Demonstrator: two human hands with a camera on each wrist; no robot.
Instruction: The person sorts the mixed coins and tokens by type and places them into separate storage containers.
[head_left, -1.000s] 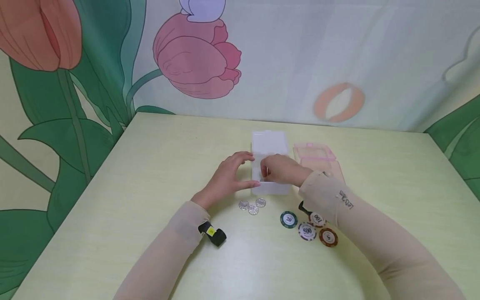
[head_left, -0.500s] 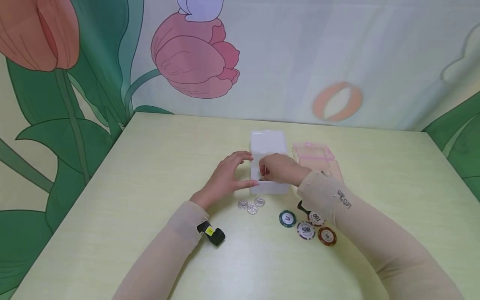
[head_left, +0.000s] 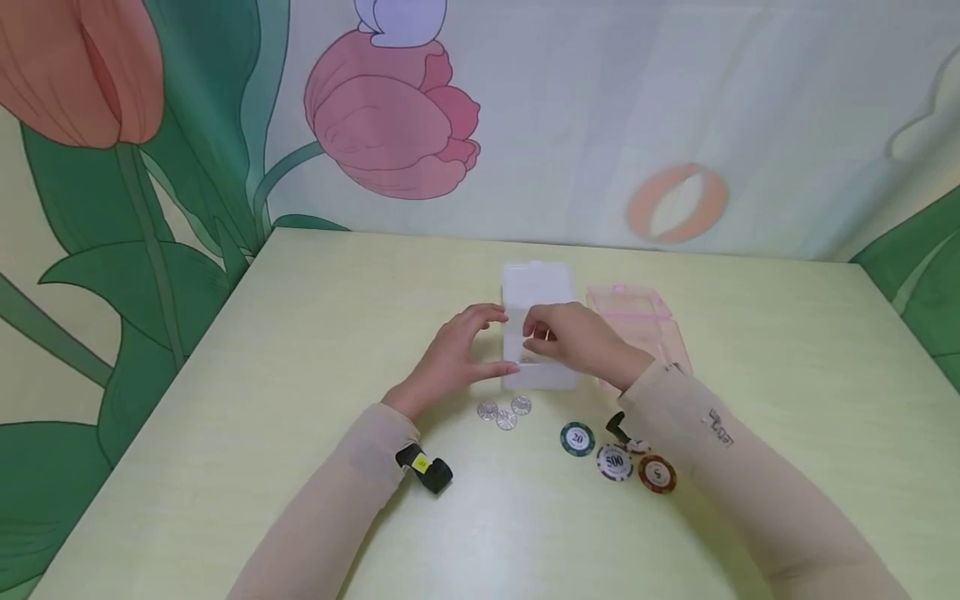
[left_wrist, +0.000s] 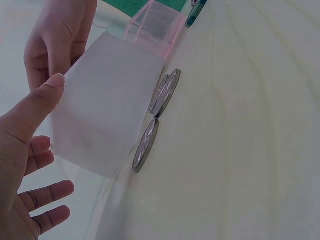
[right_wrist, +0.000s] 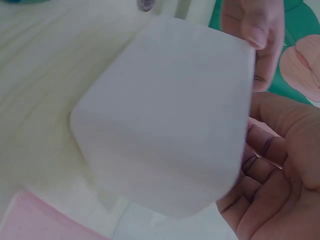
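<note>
A white plastic box (head_left: 543, 379) stands with its lid (head_left: 537, 283) folded back. My left hand (head_left: 450, 358) spreads along its left side, thumb tip at the near rim and forefinger tip farther back. In the left wrist view the thumb (left_wrist: 37, 107) lies at the box's edge while the other fingers stretch loosely beside it. My right hand (head_left: 577, 337) is over the box's opening, fingers curled in; in the right wrist view the box wall hides its fingertips, and I cannot tell if they hold anything. Below them, something small and silvery shows inside. Several silver coins (left_wrist: 146, 145) lie near the box.
A translucent pink box (head_left: 663, 333) with its lid back stands to the right, partly behind my right wrist. Several poker chips (head_left: 615, 462) lie nearer me, one partly covered by the right sleeve. Behind the table (head_left: 360, 333) hangs a flower-printed cloth.
My right hand has risen from low inside the box and shifted slightly right, its fingertips now higher over the opening. The left hand, coins and boxes stay in place.
</note>
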